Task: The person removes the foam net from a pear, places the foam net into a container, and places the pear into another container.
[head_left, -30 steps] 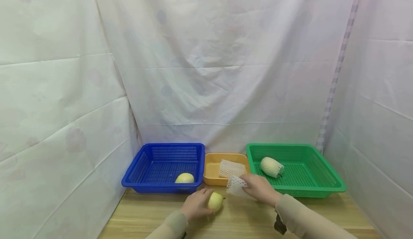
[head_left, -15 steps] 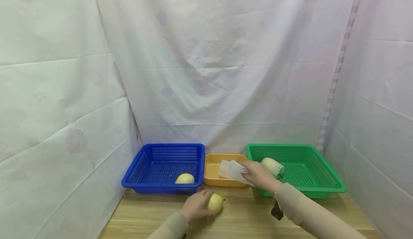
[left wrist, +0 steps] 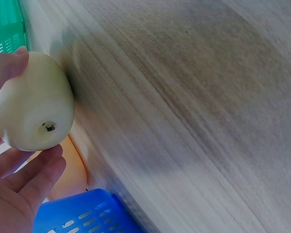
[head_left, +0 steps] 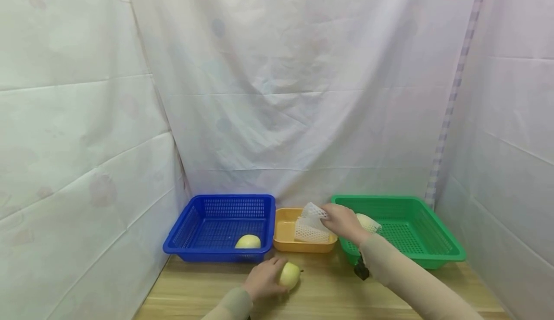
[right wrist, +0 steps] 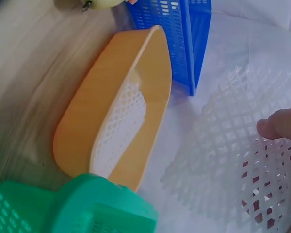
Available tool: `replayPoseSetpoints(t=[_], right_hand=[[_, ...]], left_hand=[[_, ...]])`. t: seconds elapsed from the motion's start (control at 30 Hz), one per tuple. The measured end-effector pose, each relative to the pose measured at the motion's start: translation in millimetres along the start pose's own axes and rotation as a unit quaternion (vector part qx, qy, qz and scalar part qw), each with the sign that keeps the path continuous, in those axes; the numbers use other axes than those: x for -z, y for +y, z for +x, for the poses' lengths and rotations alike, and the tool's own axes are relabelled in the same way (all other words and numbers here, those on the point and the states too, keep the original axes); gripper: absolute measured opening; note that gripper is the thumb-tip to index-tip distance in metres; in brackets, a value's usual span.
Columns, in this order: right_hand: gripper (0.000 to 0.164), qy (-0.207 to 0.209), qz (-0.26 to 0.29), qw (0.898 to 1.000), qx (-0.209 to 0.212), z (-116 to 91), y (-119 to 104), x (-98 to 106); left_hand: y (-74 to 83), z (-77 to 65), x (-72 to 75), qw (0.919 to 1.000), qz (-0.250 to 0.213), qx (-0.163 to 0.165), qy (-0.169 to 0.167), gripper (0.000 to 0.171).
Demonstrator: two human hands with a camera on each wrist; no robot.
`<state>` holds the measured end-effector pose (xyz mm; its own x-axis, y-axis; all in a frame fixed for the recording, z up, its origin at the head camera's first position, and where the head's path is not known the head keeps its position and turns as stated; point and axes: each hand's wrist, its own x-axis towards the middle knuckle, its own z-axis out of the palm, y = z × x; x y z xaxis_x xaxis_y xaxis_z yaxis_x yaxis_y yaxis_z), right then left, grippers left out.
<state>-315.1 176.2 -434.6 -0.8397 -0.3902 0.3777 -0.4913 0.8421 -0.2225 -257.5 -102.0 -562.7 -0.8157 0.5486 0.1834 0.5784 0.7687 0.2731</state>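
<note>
The left hand point(head_left: 265, 277) holds a yellow-green pear point(head_left: 290, 276), with the thumb on one side and the fingers on the other. That grip probably stops the round pear from rolling away. The pear is low at the near side of the desk point(head_left: 207, 286), in front of the orange tray point(head_left: 282, 221), with its stem pointing right. I can't tell if it touches the wood.

The right hand point(head_left: 344, 223) pinches a white foam net point(head_left: 312, 211) between thumb and fingers, over the tray. The net is soft and light, so a small pinch at one end seems enough.

A second foam net point(head_left: 309, 235) lies in the tray. The tray sits between the blue basket point(head_left: 218, 198) on the left and the green basket point(head_left: 439, 233) on the right, perhaps so both hands can reach it. A second pear point(head_left: 248, 241) is bare in the blue basket. A net-wrapped fruit point(head_left: 368, 222) lies in the green one, partly hidden by the right hand.
</note>
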Motion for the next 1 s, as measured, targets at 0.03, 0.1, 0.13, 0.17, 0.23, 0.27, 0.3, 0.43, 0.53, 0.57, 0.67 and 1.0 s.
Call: replayPoseSetpoints(t=[0.03, 0.1, 0.13, 0.17, 0.23, 0.27, 0.3, 0.43, 0.53, 0.57, 0.67, 1.0], right_hand=[[0.024, -0.001, 0.001, 1.000, -0.003, 2, 1, -2], [0.025, -0.006, 0.008, 1.000, -0.009, 6, 2, -4], [0.024, -0.008, 0.012, 1.000, -0.011, 8, 3, -6], [0.023, -0.010, 0.016, 1.000, -0.013, 9, 4, -7], [0.021, -0.014, 0.026, 0.999, -0.016, 13, 5, -11], [0.021, -0.016, 0.031, 0.999, -0.019, 14, 5, -12], [0.018, -0.020, 0.034, 0.999, -0.020, 16, 6, -15], [0.017, -0.032, 0.040, 0.998, -0.029, 24, 9, -26], [0.022, -0.037, 0.040, 0.998, -0.039, 29, 11, -36], [0.025, -0.037, 0.038, 0.998, -0.043, 30, 11, -39], [0.028, -0.040, 0.032, 0.998, -0.046, 32, 11, -47], [0.011, -0.062, 0.003, 0.997, -0.044, 29, 11, -70]], left_hand=[[0.3, -0.2, 0.1, 1.0000, 0.000, 0.001, 0.001, 0.075], [0.6, -0.8, 0.3, 1.0000, 0.000, 0.001, 0.003, 0.076], [0.8, -1.0, 0.6, 1.0000, 0.000, -0.002, 0.005, 0.077], [0.7, -1.4, 0.8, 1.0000, 0.000, -0.004, 0.008, 0.077], [0.8, -2.0, 0.7, 0.9999, -0.001, -0.009, 0.012, 0.077], [0.5, -2.0, 0.5, 0.9998, -0.001, -0.011, 0.014, 0.077], [0.2, -2.1, 0.3, 0.9998, -0.001, -0.013, 0.016, 0.077], [-0.8, -1.0, -0.4, 0.9998, 0.000, -0.013, 0.017, 0.075], [-0.7, -0.1, -0.1, 0.9999, -0.003, -0.006, 0.015, 0.075], [-0.6, 0.2, -0.2, 0.9999, -0.005, -0.004, 0.014, 0.075], [0.2, 0.7, 0.4, 0.9998, -0.011, 0.001, 0.014, 0.074], [2.8, -1.1, -0.2, 0.9996, -0.022, 0.008, 0.013, 0.074]])
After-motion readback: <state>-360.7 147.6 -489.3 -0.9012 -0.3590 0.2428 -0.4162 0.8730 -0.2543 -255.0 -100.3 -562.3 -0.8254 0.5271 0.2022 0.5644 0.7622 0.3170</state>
